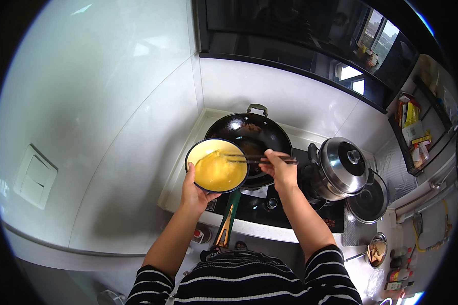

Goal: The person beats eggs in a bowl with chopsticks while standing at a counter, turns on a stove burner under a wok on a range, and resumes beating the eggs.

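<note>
My left hand (194, 193) grips a cream bowl (194, 151) with a dark blue rim, thumb on its near left side. Inside lies yellow beaten egg (213, 172), with some froth on it. A pair of dark chopsticks (257, 159) is held in my right hand (280, 170), closed around their upper ends; their tips dip into the egg and look blurred. Behind and partly beneath the bowl, a black wok (269, 134) rests on the stove. Its green and gold handle (230, 216) points toward me, and the bowl hides the wok's left part.
Right of the wok stands a lidded steel pot (336, 175) on the black gas stove (310, 216). Beyond it is a dark round lid or pan (369, 201). A wall rack (412, 132) holds packets. Low at right are a ladle-like container (376, 251) and bottles (399, 274).
</note>
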Motion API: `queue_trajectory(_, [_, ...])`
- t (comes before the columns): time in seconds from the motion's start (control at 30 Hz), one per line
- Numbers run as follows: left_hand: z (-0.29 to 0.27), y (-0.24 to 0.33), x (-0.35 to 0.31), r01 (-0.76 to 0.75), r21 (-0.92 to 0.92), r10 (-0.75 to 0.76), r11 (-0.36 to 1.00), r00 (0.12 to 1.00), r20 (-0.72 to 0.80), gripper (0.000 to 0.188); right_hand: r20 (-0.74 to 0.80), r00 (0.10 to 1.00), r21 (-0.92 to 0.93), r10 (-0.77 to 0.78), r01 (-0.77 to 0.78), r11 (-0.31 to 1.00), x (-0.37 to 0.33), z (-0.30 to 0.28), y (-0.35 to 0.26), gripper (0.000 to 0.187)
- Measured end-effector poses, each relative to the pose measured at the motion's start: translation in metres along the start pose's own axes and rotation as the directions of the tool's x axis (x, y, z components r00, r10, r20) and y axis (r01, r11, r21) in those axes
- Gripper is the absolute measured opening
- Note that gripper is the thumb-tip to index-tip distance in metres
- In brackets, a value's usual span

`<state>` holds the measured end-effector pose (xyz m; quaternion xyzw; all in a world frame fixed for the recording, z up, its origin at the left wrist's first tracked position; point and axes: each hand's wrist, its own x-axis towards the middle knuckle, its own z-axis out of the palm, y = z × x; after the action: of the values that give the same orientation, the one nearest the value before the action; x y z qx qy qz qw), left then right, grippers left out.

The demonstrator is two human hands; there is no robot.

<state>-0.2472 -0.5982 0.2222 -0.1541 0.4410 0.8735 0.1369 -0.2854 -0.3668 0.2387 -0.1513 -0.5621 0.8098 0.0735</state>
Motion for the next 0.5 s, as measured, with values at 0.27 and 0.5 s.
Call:
queue_trajectory(0.27, [-0.002, -0.001, 0.003, 0.006, -0.017, -0.006, 1.000, 1.000, 0.009, 0.067, 0.149, 0.969, -0.040, 0.198, -0.194, 0.980, -0.003, -0.007, -0.009, 0.016])
queue_trajectory(0.5, [-0.002, -0.001, 0.000, 0.005, -0.008, -0.005, 1.000, 1.000, -0.021, 0.067, 0.087, 0.994, -0.033, 0.060, -0.058, 0.998, 0.001, -0.004, -0.009, 0.016])
